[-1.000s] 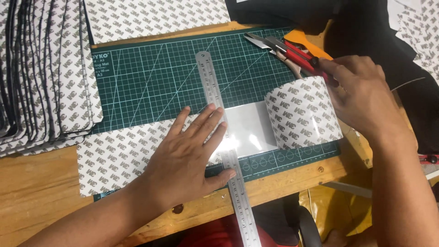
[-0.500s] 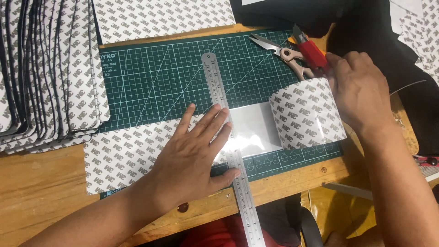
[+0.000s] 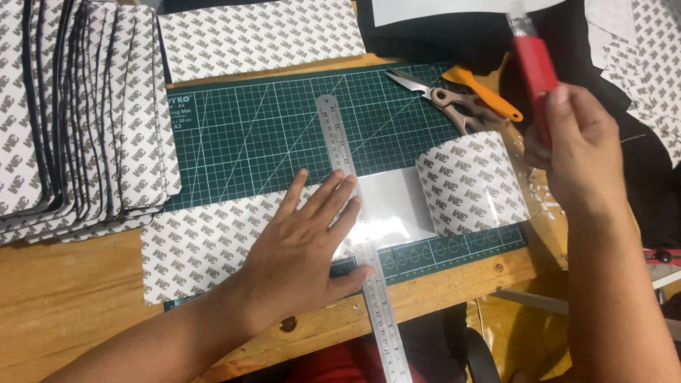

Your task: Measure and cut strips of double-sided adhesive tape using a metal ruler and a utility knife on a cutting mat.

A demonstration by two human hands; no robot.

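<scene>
At a wooden workbench (image 3: 64,298), we press our left hand (image 3: 301,248) flat, fingers spread, on a long strip of white patterned adhesive sheet (image 3: 191,245) that lies across a dark green gridded cutting mat (image 3: 248,135); the fingertips (image 3: 346,181) rest against a steel ruler (image 3: 358,234) laid across the strip from the mat's middle to past the bench's near edge. Right of the ruler the strip's backing is peeled to a shiny bare patch (image 3: 397,206), and the patterned liner curls up in a loose roll (image 3: 472,184) at the mat's right edge. Our right hand (image 3: 578,152) is raised above and just right of that roll, clenched round a red-handled utility knife (image 3: 533,60) held with its blade end pointing away from us. A pair of scissors with orange handles (image 3: 454,96) lies on the mat's far right corner. A stack of cut patterned sheets (image 3: 78,113) fans along the left side, another sheet (image 3: 259,35) lies beyond the mat, and black fabric (image 3: 454,35) covers the far right.
</scene>
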